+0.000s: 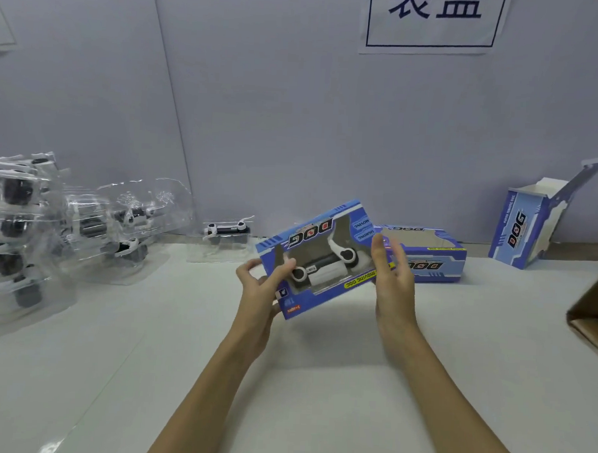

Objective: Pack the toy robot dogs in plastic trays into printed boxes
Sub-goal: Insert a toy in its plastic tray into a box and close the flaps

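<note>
Blue printed box with yellow strip shows a black-and-white toy dog; table white.

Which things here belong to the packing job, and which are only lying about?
Belong to the job:
- filled printed box, gripped by left hand, right hand at its end
- empty box lying flat
- open box standing
- toy dog in tray
- heap of trayed dogs

Lying about:
- brown carton
- wall sign
</note>
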